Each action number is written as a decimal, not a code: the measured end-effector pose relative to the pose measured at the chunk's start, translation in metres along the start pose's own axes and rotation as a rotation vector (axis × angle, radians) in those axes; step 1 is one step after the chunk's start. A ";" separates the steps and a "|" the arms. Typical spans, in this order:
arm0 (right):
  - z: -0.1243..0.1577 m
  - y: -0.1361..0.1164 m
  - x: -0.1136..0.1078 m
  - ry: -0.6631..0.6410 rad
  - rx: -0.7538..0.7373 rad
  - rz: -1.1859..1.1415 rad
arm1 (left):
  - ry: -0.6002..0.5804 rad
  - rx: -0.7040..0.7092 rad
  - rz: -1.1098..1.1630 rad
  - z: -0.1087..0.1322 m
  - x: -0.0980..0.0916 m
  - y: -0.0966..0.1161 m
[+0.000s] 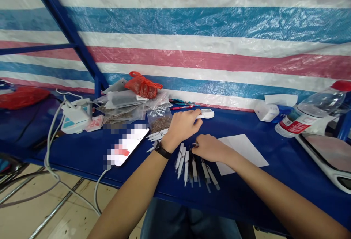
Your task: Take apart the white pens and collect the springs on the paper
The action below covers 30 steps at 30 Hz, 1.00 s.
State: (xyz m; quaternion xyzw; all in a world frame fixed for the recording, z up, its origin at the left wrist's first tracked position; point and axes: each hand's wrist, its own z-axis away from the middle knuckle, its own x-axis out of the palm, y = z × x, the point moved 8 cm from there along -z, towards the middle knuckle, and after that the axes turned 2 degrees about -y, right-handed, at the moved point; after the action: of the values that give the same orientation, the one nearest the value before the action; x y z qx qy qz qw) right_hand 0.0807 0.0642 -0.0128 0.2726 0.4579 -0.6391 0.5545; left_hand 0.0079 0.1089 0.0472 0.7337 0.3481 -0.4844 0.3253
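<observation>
My left hand point(182, 124), a dark watch on its wrist, reaches forward over the blue table point(87, 151). Its fingers are curled onto a small white oval object point(206, 113). My right hand point(208, 147) rests closed just behind a row of several white pen-like sticks with dark tips point(192, 164), pinching something small and dark. More white sticks point(157, 135) lie left of my left wrist. A white sheet of paper point(241, 151) lies to the right of my right hand.
A phone point(128, 145) on a white cable lies at the left, beside a white charger box point(74, 116). Clear bags of brown material point(128, 105) and a red bag point(142, 84) sit behind. A plastic bottle point(312, 113), a small white box point(266, 112) and a scale point(326, 156) stand right.
</observation>
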 end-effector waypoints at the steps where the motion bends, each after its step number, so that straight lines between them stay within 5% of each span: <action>1: -0.001 0.000 0.001 -0.007 -0.002 -0.009 | -0.011 0.006 0.005 0.000 0.001 0.001; 11: -0.004 0.005 -0.001 -0.024 -0.027 -0.173 | -0.019 0.005 0.049 0.002 0.000 0.002; 19: 0.012 0.010 0.000 -0.026 0.009 -0.061 | -0.029 0.014 0.002 0.001 0.003 0.007; 30: 0.004 0.011 0.003 -0.030 -0.093 -0.318 | -0.041 0.029 -0.004 0.001 0.008 0.008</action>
State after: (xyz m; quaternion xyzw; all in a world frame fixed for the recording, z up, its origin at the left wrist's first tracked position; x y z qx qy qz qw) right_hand 0.0912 0.0597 -0.0163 0.1612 0.5159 -0.7011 0.4651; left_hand 0.0165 0.1047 0.0402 0.7276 0.3355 -0.5051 0.3208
